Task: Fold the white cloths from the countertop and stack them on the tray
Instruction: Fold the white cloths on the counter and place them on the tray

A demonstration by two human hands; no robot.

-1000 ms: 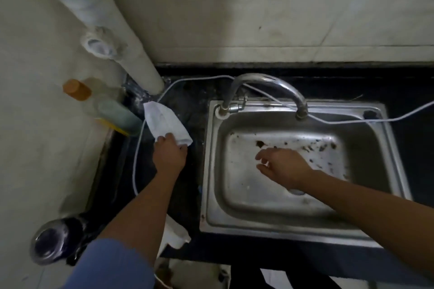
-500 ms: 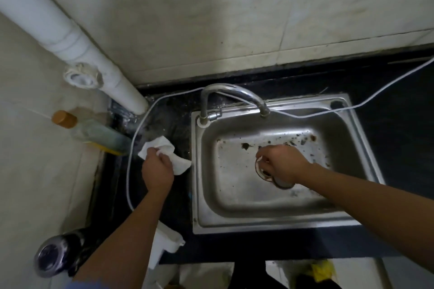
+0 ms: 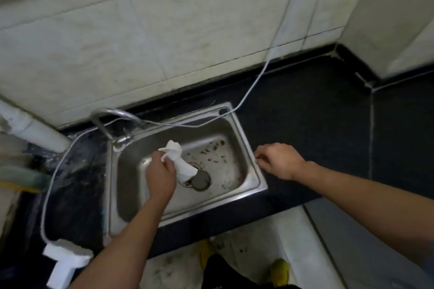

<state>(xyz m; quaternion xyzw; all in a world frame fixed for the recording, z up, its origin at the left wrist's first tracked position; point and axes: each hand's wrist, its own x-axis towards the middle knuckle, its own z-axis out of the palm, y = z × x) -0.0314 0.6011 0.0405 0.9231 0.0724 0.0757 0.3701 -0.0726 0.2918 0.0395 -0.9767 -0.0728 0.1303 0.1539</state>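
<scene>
My left hand (image 3: 160,175) had carried the crumpled white cloth (image 3: 179,159), gripped tight, from the table to above the sink (image 3: 206,205), while my right hand (image 3: 279,162), loosely curled and empty, moved to the sink's right rim, so folding seemingly remained undone.

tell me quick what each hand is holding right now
Left hand: grips the white cloth over the sink.
Right hand: open, holding nothing.
</scene>
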